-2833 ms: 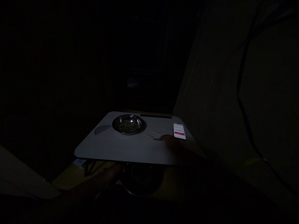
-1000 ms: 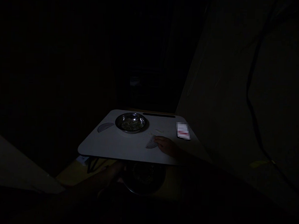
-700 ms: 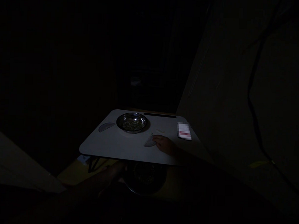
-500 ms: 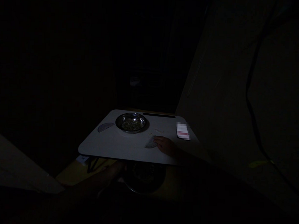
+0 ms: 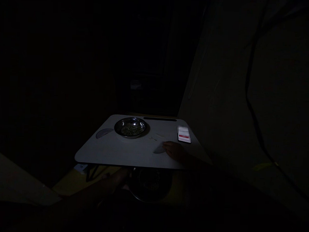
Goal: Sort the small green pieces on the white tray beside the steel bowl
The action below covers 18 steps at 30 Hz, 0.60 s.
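My right hand (image 5: 175,150) rests on the white table, its fingers on a pale half-round flat piece (image 5: 158,149). A similar half-round piece (image 5: 104,133) lies at the table's left. Between them, toward the back, stands a shiny metal bowl (image 5: 129,135) with small greenish-white bits inside. Some pale scraps (image 5: 153,138) are scattered just beyond my right hand. Below the front edge, my left hand (image 5: 119,177) is at the left rim of a second metal bowl (image 5: 149,197), apparently gripping it. Deep shadow hides most of its fingers and the bowl's contents.
A phone (image 5: 184,134) with a lit, partly blurred screen lies on the right of the white folding table (image 5: 112,157). A dark slot (image 5: 159,119) runs along its back edge. A wall with a hanging cable (image 5: 248,99) rises at the right. The room is very dark.
The view has shifted slightly, so the table sits further left. Against the table, my right hand and its half-round piece have slid right, away from the bowl. My left hand stays at the lower bowl.
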### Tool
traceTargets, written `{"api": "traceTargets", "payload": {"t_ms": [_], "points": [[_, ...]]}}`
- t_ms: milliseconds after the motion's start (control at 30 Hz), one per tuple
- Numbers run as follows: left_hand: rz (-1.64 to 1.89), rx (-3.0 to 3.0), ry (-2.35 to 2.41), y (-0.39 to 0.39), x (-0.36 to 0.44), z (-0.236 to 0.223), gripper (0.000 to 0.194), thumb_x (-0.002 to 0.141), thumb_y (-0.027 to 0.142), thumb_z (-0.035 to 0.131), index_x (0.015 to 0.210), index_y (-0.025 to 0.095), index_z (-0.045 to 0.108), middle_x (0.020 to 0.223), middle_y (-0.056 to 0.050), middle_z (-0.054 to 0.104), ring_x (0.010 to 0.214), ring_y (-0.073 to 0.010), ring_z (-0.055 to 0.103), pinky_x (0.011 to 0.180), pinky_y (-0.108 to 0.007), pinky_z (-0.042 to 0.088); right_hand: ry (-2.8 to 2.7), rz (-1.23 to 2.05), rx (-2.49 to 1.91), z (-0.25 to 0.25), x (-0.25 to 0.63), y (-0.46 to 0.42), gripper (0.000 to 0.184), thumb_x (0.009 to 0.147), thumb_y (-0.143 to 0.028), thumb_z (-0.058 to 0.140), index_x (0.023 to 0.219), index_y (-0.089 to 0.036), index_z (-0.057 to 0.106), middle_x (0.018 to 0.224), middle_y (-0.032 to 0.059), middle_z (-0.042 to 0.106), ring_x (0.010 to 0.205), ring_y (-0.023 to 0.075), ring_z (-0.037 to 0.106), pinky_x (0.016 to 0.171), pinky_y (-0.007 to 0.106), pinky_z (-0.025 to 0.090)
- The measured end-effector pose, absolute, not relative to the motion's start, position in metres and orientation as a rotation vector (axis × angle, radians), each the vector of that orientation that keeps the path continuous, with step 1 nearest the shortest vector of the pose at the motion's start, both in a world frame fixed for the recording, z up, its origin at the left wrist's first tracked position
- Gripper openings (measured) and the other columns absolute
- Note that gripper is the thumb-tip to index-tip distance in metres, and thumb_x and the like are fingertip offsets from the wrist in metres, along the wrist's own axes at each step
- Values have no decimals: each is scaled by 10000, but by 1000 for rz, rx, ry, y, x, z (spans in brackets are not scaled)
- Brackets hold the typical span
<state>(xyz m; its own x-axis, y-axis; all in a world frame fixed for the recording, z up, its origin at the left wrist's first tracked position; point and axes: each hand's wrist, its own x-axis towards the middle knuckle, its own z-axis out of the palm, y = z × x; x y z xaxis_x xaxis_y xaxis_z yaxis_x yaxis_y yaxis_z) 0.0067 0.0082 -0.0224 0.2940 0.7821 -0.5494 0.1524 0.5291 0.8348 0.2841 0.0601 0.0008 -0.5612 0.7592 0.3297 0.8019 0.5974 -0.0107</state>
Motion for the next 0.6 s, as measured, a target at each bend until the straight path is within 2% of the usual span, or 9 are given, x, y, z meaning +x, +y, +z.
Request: {"api": "traceTargets", "payload": {"t_ms": [200,367,600], "points": [[521,945,1234,5,9,-15,146,590,282,484,651,151,497,580,-12,538,565,-153,529,557,-287,424,-2539,-308,-1349,6,297,67,286,750,-127,350,937,-129,566,956,89,571,881,176,495,765,302,383],[523,938,1242,6,8,-19,181,595,328,482,637,152,491,565,-17,539,523,-152,524,532,-284,417,-2509,-413,-1513,-7,317,80,316,765,-100,314,983,-110,543,991,111,553,885,189,486,763,312,368],[482,970,1230,9,7,-25,131,565,259,474,644,155,481,565,-9,545,539,-149,530,528,-275,426,-2463,-481,-1632,-7,309,87,350,746,-53,318,1030,-121,512,1019,94,533,915,168,459,780,277,341]]}}
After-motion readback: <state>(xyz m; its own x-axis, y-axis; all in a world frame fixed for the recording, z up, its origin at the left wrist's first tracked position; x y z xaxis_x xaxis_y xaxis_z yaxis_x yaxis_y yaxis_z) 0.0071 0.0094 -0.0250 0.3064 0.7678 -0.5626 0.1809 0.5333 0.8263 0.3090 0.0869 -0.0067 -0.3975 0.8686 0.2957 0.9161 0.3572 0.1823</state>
